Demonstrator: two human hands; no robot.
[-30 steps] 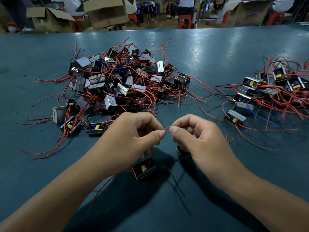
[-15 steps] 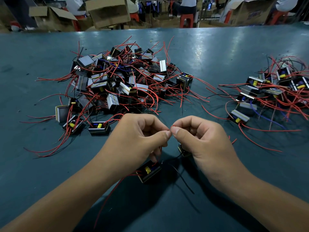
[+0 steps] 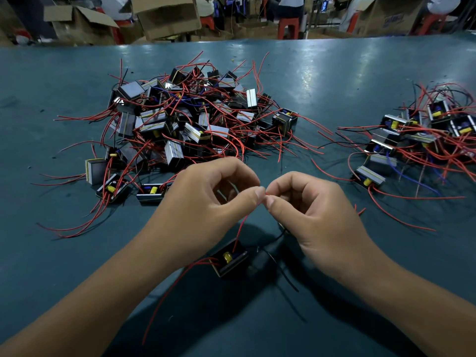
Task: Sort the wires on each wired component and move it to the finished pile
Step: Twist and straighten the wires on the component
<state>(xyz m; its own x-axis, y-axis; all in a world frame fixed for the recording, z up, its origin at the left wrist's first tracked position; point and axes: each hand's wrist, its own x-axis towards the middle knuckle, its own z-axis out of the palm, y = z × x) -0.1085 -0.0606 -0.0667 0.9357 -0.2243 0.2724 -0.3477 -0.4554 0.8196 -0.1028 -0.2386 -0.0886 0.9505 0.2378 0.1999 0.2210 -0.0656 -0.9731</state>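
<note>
Teal and shiny, the flat desk [image 3: 334, 81] holds a big pile [image 3: 195, 117] of boxy parts with thin red wires. A smaller pile [image 3: 422, 135] sits right. Both hands, left hand [image 3: 206, 202] and right hand [image 3: 319, 215], pinch one red wire [image 3: 240, 229] from a small black part [image 3: 229, 258] below.

Single head-worn view, looking forward and down, close over the table [image 3: 334, 73], workshop beyond

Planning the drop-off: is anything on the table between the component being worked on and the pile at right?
Nothing solid. Between the component and the right pile lies bare table, crossed only by the pile's trailing red wires and the right hand.
</note>
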